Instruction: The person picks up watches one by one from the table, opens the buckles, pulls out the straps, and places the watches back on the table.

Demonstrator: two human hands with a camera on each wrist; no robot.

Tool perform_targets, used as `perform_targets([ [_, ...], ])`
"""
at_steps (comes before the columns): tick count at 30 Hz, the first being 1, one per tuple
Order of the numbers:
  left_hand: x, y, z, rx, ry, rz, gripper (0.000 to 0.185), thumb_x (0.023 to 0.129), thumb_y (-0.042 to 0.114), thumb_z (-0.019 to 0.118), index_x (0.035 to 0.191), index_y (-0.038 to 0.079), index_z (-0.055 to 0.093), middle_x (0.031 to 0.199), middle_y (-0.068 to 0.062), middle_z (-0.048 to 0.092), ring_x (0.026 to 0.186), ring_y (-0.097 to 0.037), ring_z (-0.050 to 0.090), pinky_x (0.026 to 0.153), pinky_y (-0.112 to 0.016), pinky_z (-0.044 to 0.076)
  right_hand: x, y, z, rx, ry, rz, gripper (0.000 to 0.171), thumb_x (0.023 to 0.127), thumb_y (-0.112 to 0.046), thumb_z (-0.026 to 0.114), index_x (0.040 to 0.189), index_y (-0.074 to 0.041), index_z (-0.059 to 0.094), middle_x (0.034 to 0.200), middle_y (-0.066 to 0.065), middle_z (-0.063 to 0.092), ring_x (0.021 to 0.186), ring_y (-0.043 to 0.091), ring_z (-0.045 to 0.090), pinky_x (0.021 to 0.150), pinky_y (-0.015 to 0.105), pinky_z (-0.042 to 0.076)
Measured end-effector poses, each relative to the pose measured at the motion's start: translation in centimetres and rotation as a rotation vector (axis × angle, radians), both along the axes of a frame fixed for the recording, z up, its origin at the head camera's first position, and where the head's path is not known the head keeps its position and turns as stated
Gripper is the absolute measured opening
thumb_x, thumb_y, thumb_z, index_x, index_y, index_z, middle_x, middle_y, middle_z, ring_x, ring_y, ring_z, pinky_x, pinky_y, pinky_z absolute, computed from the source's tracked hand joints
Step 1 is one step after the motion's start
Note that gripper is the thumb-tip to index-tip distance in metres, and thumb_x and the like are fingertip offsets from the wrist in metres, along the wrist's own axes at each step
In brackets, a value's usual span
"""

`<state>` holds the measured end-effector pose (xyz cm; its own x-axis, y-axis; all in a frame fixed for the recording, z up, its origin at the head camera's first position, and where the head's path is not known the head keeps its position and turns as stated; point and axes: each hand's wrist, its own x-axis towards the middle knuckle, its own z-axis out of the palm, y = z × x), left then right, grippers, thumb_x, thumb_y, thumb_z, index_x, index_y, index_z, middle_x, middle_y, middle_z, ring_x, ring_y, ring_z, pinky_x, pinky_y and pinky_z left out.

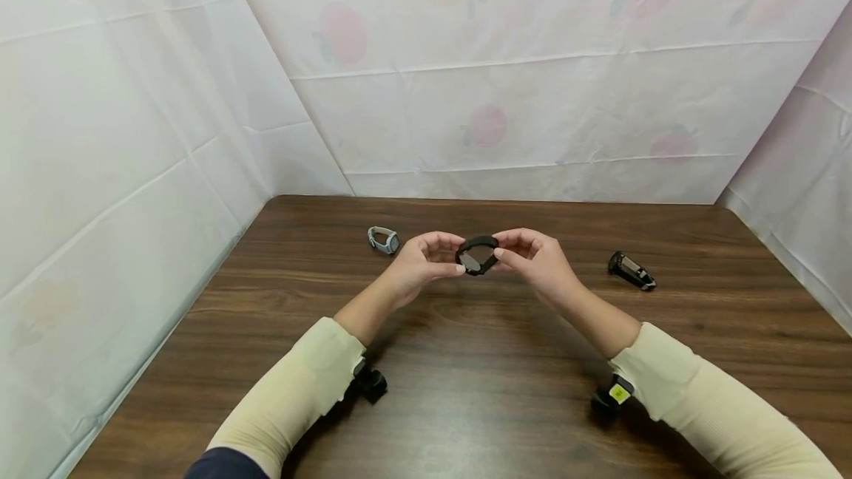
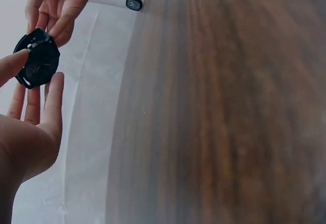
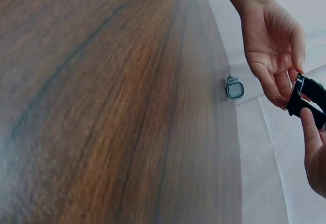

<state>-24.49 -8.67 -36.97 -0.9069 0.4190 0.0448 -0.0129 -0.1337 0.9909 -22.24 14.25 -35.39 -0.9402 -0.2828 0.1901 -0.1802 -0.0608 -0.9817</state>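
Note:
A black wristwatch (image 1: pixel 478 255), its strap bent into a loop, is held between both hands over the table. My left hand (image 1: pixel 419 266) pinches it at the watch-case side with thumb and fingers. On the other side my right hand (image 1: pixel 532 261) pinches the strap. In the left wrist view the dark round dial of the watch (image 2: pixel 42 63) shows, with the left thumb on its edge. The right wrist view shows the black strap (image 3: pixel 310 89) between the two hands.
A light blue-grey watch (image 1: pixel 384 240) lies on the wooden table (image 1: pixel 439 405) left of the hands. A black watch with shiny metal parts (image 1: pixel 631 271) lies to the right. White printed cloth (image 1: pixel 426 117) hangs behind the table and at both sides.

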Motion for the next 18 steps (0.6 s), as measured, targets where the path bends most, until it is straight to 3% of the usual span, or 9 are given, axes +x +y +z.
perform_targets([
  [4,-0.1,-0.3,-0.1,-0.107,0.128,-0.003,0.041,0.079,-0.008,0.075,0.117,0.001,0.063,0.112,-0.014,0.065,0.104,-0.024,0.061,0.090,-0.035,0.052,0.2,0.0,0.1,0.081,0.051,-0.005,0.027,0.093,0.000,0.064,0.117,0.010,0.059,0.111,0.031,0.056,0.089,0.021,0.064,0.085,0.045,0.055],
  [8,0.1,-0.4,0.1,-0.171,0.226,-0.004,0.040,0.080,-0.003,0.077,0.117,0.001,0.064,0.108,-0.009,0.066,0.103,-0.024,0.061,0.089,-0.035,0.052,0.3,0.1,0.1,0.152,0.114,-0.011,0.024,0.092,0.000,0.066,0.114,0.006,0.062,0.107,0.026,0.061,0.089,0.023,0.066,0.083,0.045,0.056],
  [18,0.8,0.1,1.2,-0.224,0.328,0.050,0.032,0.085,0.008,0.076,0.115,0.002,0.067,0.106,-0.008,0.068,0.104,-0.021,0.062,0.086,-0.036,0.052,0.6,0.2,-0.1,0.202,0.264,-0.013,0.023,0.089,0.005,0.068,0.111,0.005,0.063,0.102,0.020,0.065,0.094,0.029,0.064,0.080,0.039,0.058],
])
